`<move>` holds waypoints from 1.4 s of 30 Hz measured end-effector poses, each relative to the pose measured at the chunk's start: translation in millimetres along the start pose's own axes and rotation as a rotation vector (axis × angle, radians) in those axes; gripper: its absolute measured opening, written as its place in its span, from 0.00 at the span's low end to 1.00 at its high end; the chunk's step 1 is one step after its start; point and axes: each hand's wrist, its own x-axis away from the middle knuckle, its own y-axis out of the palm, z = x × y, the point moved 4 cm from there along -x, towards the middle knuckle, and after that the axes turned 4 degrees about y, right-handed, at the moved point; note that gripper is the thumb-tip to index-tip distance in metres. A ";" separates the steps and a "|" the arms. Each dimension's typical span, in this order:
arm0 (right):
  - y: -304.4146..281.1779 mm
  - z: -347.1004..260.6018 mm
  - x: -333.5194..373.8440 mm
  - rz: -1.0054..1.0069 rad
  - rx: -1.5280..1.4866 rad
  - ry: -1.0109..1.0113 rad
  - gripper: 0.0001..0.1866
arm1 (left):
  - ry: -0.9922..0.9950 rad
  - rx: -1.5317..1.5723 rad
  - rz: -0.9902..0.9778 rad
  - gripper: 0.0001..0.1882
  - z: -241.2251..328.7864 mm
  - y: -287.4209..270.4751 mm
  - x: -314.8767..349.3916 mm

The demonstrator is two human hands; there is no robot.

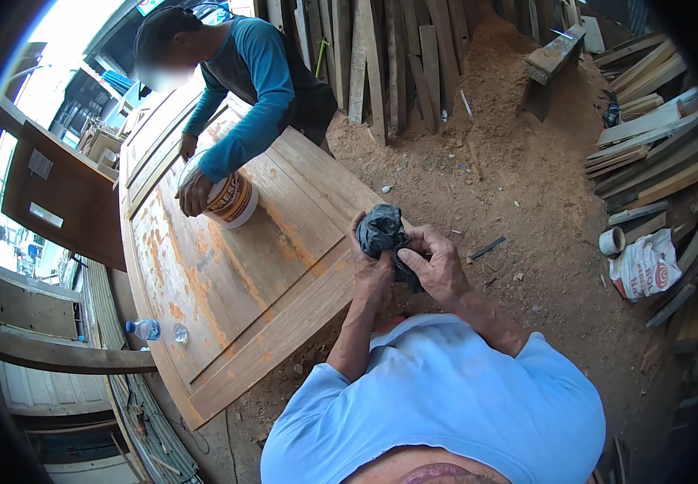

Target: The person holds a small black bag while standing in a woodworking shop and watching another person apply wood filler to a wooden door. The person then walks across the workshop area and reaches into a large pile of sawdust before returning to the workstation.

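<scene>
Taking the black bag as the clock's centre, a water bottle (147, 329) and a clear cup (180, 332) stand at eight o'clock on a wooden door (284, 323) laid flat and patched with orange-brown smears. Between nine and ten o'clock, a co-worker's hand (196, 194) is at a bucket (241, 210) on the same door.

At the centre, just off the door's near edge, the left hand (371, 264) is partly closed, cupping the crumpled black bag (381, 228) from below. The right hand (436, 262) is half curled, thumb and fingers pinching the bag's lower side. Whatever is inside is hidden.

The step in hand looks like working at the bag's gathered part; whether opening or closing it, I cannot tell. The next move seems to call for a steady left hold and a fine right-hand pinch, since thin plastic could tear.

Sawdust (494, 81) heaps at one o'clock; a white sack (646, 266) lies just past three.
</scene>
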 end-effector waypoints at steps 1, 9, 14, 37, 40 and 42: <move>-1.0 10.8 -1.9 0.011 -0.003 -0.001 0.11 | 0.014 -0.065 -0.015 0.39 4.0 0.8 -0.2; -2.0 32.1 -15.3 -0.014 -0.159 0.052 0.08 | -0.107 0.217 -0.297 0.54 23.0 0.4 10.9; -1.9 30.1 -9.5 -0.157 0.024 -0.016 0.10 | -0.217 0.103 -0.237 0.57 18.9 -1.2 10.0; -2.8 -40.3 -9.5 -0.239 0.677 -0.321 0.12 | -0.047 -0.491 -0.296 0.54 5.1 -10.6 7.3; -5.0 -28.4 -13.3 -0.259 0.630 -0.339 0.13 | -0.015 -0.455 -0.290 0.53 12.2 -3.8 7.2; -6.7 -33.0 -13.4 -0.201 0.504 -0.339 0.16 | 0.001 -0.411 -0.267 0.53 15.8 -4.4 6.7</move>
